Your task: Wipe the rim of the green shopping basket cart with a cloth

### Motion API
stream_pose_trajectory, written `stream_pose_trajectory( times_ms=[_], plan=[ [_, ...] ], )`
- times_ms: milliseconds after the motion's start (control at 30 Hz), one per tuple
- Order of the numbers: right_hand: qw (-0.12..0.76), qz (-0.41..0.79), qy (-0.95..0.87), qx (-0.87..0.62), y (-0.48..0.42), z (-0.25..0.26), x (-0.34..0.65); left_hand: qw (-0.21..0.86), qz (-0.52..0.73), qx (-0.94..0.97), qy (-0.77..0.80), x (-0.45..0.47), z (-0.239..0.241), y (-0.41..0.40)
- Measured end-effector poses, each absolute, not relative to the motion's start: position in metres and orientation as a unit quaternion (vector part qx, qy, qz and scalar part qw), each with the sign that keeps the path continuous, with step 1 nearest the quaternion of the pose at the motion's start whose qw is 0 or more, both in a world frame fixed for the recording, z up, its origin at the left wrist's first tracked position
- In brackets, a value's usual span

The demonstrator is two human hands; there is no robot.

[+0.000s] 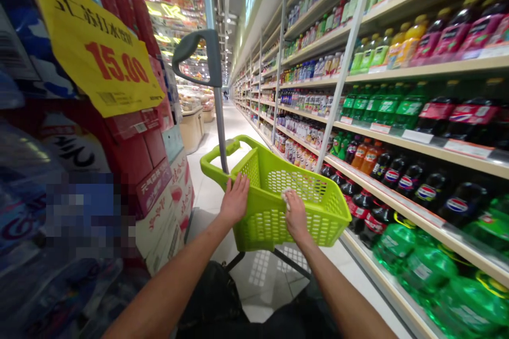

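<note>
Two bare hands of ours are at a lime-green, perforated plastic shopping basket: the left hand (235,198), its fingers extended, rests on the near rim of the basket (262,228), while the right hand (297,218) closes around a small, crumpled white wad (285,197) at that rim. We cannot tell whether it is cloth or paper. Below the basket we see dark frame legs (292,264); at its left end rises a slim grey pole (219,116) with a looped grey handle (214,58). Left of the basket stand red cardboard cartons (153,143); right of it, long pale shelves (397,74) carry green, orange and dark plastic drink bottles (384,103).
</note>
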State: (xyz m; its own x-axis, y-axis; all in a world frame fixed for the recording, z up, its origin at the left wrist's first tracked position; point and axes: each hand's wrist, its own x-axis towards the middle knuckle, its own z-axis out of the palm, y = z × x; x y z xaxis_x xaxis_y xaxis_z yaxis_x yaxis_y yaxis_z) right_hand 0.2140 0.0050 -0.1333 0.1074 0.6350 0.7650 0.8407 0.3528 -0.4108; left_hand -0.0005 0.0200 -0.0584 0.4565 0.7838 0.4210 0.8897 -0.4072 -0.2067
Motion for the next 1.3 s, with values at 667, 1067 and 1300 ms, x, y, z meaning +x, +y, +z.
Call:
stream_pose_trajectory(
  times_ms=[667, 1067, 1300],
  plan=[
    [0.474, -0.095, -0.752, -0.449, 0.030, -0.083, 0.107, 0.225, -0.221, -0.741, -0.593, -0.047, -0.041, 0.011],
    [0.465, -0.126, -0.755, -0.444, 0.030, -0.084, 0.105, 0.198, -0.256, -0.740, -0.589, -0.041, -0.039, 0.007],
    [0.422, -0.135, -0.735, -0.514, 0.023, -0.103, 0.152, -0.105, -0.123, -0.937, -0.310, 0.107, -0.028, -0.096]
  ],
)
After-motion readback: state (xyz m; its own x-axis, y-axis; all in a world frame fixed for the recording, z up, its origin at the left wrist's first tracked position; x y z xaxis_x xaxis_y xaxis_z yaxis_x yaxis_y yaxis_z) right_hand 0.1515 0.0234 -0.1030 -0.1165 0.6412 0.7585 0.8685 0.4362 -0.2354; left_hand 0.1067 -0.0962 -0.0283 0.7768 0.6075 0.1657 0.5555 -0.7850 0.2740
